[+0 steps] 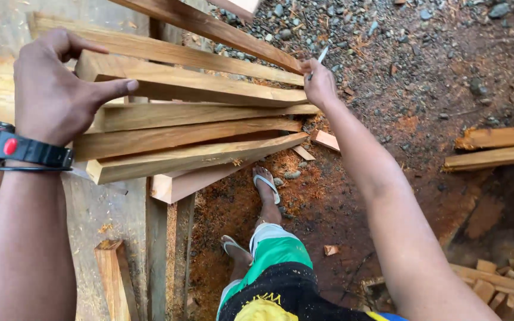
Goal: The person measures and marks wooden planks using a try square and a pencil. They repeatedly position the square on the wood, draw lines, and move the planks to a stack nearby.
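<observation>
left hand fingers clamped on top plank of bench stack | right hand pinching pencil at plank's far end | risk: loose stack slides, mark skews

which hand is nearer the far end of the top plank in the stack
Right. The right hand, holding a pencil, rests at the far end of the top plank. The left hand grips that plank's near end.
</observation>
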